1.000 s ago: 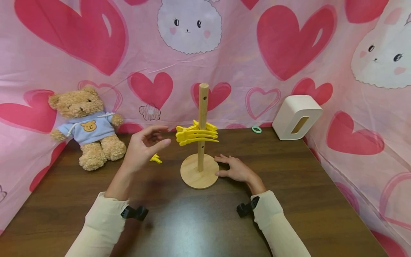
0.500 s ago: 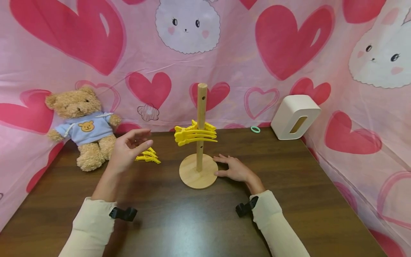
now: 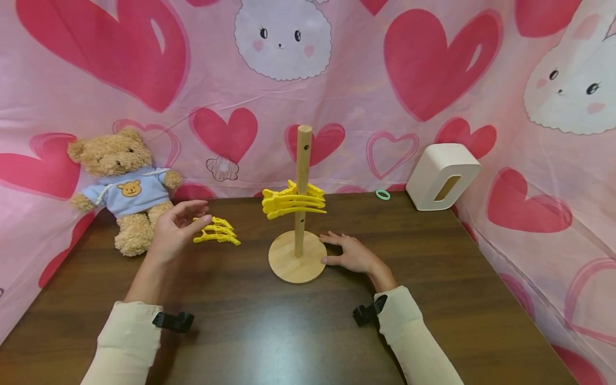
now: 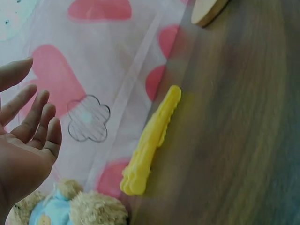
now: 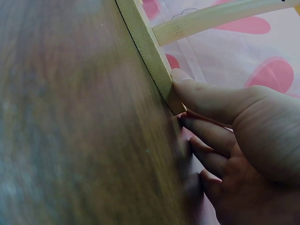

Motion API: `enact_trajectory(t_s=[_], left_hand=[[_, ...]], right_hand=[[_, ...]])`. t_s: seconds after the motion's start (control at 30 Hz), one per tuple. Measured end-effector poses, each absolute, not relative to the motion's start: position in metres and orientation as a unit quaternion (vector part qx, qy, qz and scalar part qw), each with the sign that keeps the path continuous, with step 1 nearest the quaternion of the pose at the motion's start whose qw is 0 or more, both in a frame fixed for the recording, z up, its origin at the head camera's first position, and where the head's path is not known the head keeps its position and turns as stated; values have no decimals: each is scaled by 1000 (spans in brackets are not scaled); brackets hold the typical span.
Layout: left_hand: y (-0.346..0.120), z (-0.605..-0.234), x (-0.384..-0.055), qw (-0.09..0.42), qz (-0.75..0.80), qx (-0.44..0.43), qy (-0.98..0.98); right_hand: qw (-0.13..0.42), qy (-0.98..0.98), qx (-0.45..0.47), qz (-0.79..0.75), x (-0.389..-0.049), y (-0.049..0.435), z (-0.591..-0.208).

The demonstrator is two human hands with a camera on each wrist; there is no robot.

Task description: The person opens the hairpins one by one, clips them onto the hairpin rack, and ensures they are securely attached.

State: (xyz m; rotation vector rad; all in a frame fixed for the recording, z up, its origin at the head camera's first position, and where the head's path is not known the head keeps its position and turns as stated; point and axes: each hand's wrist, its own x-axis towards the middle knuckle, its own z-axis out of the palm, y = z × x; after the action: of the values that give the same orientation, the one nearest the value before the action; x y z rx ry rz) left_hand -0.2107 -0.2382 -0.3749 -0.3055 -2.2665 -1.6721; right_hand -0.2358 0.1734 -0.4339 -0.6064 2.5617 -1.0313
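Observation:
A wooden stand (image 3: 284, 259) with a round base and upright post is in the middle of the table. Several yellow alligator hair clips (image 3: 287, 204) hang sideways on its post. My right hand (image 3: 353, 253) rests at the base's right rim, fingers spread; in the right wrist view its thumb touches the base's edge (image 5: 152, 61). More yellow hair clips (image 3: 220, 238) lie side by side left of the stand. My left hand (image 3: 170, 230) hovers just left of them, holding nothing, its fingers loosely bent. The left wrist view shows these clips (image 4: 145, 150) end-on, apart from the fingers.
A teddy bear (image 3: 130, 190) in a blue top sits at the back left. At the back right stand a white tissue box (image 3: 443, 176) and a small mint-green ring (image 3: 383, 195). A pink heart-patterned cloth (image 3: 356, 96) hangs behind the dark wooden table (image 3: 260, 331).
My left hand has drawn away leftward and slightly down from beside the stand, uncovering the clips on the table. My right hand, the stand and the clips on it have stayed put.

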Motion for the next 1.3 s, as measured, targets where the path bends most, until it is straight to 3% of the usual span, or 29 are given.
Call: enact_trajectory(t_s=[0.7, 1.3], left_hand=[[-274, -408, -217, 22, -506, -16, -862], [-285, -423, -223, -37, -457, -7, -888]], right_hand=[[152, 894, -218, -360, -237, 173, -435], [158, 894, -213, -362, -236, 173, -433]])
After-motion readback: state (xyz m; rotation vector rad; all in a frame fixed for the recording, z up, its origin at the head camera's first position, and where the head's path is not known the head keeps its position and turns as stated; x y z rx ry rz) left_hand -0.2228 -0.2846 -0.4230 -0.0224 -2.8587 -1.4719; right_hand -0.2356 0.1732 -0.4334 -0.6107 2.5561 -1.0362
